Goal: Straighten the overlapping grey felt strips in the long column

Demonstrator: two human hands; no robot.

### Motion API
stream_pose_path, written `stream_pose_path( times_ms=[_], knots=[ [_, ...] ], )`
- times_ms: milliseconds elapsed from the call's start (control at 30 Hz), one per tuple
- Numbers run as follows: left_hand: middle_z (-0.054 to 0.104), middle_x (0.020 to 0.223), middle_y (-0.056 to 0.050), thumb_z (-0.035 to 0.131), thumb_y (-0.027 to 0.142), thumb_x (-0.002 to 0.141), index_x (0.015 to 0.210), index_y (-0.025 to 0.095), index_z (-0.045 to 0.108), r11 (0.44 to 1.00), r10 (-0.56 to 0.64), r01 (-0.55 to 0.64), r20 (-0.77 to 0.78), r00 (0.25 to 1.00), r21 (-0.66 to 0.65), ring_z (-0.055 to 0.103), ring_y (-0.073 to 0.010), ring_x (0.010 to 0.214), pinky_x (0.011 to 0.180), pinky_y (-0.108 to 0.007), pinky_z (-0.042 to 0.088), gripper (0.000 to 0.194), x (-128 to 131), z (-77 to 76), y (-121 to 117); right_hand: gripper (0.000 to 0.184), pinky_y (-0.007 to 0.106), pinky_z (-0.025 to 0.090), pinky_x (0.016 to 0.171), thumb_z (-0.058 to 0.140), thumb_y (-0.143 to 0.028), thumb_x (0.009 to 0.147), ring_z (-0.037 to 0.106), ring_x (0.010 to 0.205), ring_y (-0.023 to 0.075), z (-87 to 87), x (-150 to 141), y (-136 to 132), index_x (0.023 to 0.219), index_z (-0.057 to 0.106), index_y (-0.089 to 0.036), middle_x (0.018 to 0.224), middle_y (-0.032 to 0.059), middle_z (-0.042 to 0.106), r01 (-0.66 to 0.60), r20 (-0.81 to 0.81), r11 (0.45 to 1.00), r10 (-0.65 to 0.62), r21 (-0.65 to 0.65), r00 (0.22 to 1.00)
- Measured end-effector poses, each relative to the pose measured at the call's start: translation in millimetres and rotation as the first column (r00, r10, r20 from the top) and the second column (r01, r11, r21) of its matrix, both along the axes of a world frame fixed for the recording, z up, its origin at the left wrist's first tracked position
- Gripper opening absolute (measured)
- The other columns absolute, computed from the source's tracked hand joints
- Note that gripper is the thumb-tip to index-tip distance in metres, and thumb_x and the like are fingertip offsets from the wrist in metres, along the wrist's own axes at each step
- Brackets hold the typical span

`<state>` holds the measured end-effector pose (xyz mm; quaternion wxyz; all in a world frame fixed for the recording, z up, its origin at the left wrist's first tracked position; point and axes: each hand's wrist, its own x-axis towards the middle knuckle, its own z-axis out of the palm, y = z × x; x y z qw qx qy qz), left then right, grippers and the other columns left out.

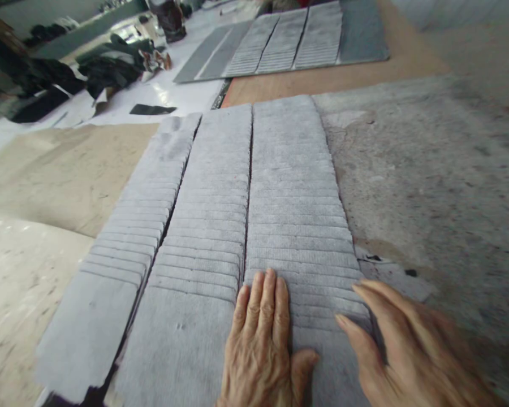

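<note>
Three long rows of overlapping grey felt-like strips lie side by side on the work surface: a left row [129,226], a middle row [207,215] and a right row [297,203]. My left hand [263,345] lies flat, fingers together, on the near end of the right row, close to the gap beside the middle row. My right hand [407,350] rests with fingers spread at the right edge of the same row, fingertips touching the strips. Neither hand holds anything.
A grey worn sheet [428,181] covers the surface to the right. Brown board [59,175] lies to the left. Another set of grey strip rows [288,39] sits farther back. Dark fabric pieces [106,62] are piled at the far left on white paper.
</note>
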<state>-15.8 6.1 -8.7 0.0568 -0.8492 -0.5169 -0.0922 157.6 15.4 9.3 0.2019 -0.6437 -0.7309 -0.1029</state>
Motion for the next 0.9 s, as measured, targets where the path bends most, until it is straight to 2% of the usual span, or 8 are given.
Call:
stream_pose_path(
  times_ms=[100, 200, 400, 500, 633, 733, 800, 900],
  knots=[
    [0.033, 0.142, -0.016, 0.039, 0.048, 0.086, 0.134, 0.002, 0.034, 1.000, 0.018, -0.018, 0.035, 0.999, 0.002, 0.027, -0.0295, 0.132, 0.107, -0.041, 0.022, 0.067, 1, 0.6, 0, 0.030, 0.034, 0.044, 0.073, 0.040, -0.033, 0.089, 0.055, 0.084, 0.0225, 1.9, 7, 15, 0.100, 0.057, -0.011, 0.092, 0.0095, 0.063, -0.159, -0.025, 0.987, 0.158, -0.018, 0.987],
    [0.035, 0.142, -0.016, 0.038, 0.050, 0.086, 0.133, 0.003, 0.036, 1.000, 0.027, -0.028, 0.063, 0.998, 0.004, 0.028, -0.0296, 0.132, 0.107, -0.040, 0.023, 0.067, 2, 0.5, 0, 0.026, 0.034, 0.045, 0.073, 0.041, -0.032, 0.087, 0.056, 0.084, 0.0216, 4.0, 12, 24, 0.097, 0.056, -0.012, 0.088, 0.0083, 0.062, -0.193, -0.057, 0.980, 0.190, -0.053, 0.980],
    [0.036, 0.141, -0.015, 0.039, 0.050, 0.085, 0.135, 0.004, 0.033, 1.000, 0.000, 0.000, 0.033, 0.999, 0.024, 0.030, -0.0280, 0.131, 0.105, -0.039, 0.026, 0.068, 1, 2.4, 1, 0.011, 0.034, 0.046, 0.065, 0.050, -0.022, 0.080, 0.056, 0.074, 0.0196, 4.2, 9, 18, 0.090, 0.054, -0.018, 0.078, 0.0036, 0.059, -0.161, -0.157, 0.970, 0.132, -0.183, 0.979],
    [0.036, 0.141, -0.017, 0.041, 0.047, 0.084, 0.134, 0.002, 0.034, 1.000, -0.021, 0.021, -0.011, 1.000, 0.021, 0.031, -0.0301, 0.130, 0.103, -0.042, 0.029, 0.067, -1, 2.6, 2, 0.005, 0.033, 0.046, 0.064, 0.051, -0.021, 0.080, 0.056, 0.073, 0.0189, 2.8, 8, 13, 0.084, 0.053, -0.019, 0.076, 0.0032, 0.059, -0.155, -0.198, 0.969, 0.117, -0.191, 0.973],
    [0.038, 0.140, -0.019, 0.041, 0.047, 0.084, 0.132, 0.001, 0.036, 0.999, -0.033, 0.033, -0.023, 0.999, 0.031, 0.032, -0.0316, 0.130, 0.102, -0.043, 0.030, 0.067, -1, 1.8, 1, 0.018, 0.035, 0.047, 0.073, 0.050, -0.020, 0.080, 0.055, 0.086, 0.0213, 5.5, 8, 16, 0.096, 0.055, -0.015, 0.092, 0.0088, 0.060, -0.156, -0.154, 0.984, 0.141, -0.086, 0.978],
    [0.036, 0.140, -0.019, 0.042, 0.047, 0.084, 0.132, 0.000, 0.036, 0.999, -0.027, 0.028, -0.032, 0.999, 0.029, 0.032, -0.0327, 0.129, 0.102, -0.043, 0.028, 0.067, -1, 2.2, 1, 0.029, 0.036, 0.046, 0.078, 0.055, -0.016, 0.074, 0.054, 0.093, 0.0224, 9.7, 9, 24, 0.103, 0.054, -0.015, 0.101, 0.0088, 0.059, -0.211, -0.127, 0.970, 0.195, -0.125, 0.973],
    [0.036, 0.140, -0.020, 0.042, 0.047, 0.084, 0.132, 0.000, 0.036, 0.999, -0.030, 0.032, -0.040, 0.999, 0.034, 0.031, -0.0331, 0.129, 0.102, -0.044, 0.028, 0.068, -1, 2.9, 1, 0.031, 0.036, 0.047, 0.074, 0.061, -0.015, 0.068, 0.056, 0.088, 0.0221, 11.5, 11, 29, 0.098, 0.054, -0.016, 0.093, 0.0068, 0.061, -0.219, -0.142, 0.958, 0.194, -0.187, 0.971],
    [0.035, 0.141, -0.019, 0.041, 0.047, 0.084, 0.133, 0.001, 0.035, 0.999, -0.027, 0.028, -0.038, 0.999, 0.030, 0.031, -0.0316, 0.130, 0.103, -0.043, 0.027, 0.067, -2, 3.6, 1, 0.025, 0.034, 0.047, 0.062, 0.066, -0.018, 0.062, 0.057, 0.075, 0.0209, 12.4, 13, 33, 0.084, 0.054, -0.019, 0.077, 0.0023, 0.060, -0.155, -0.162, 0.945, 0.112, -0.287, 0.980]
  ],
)
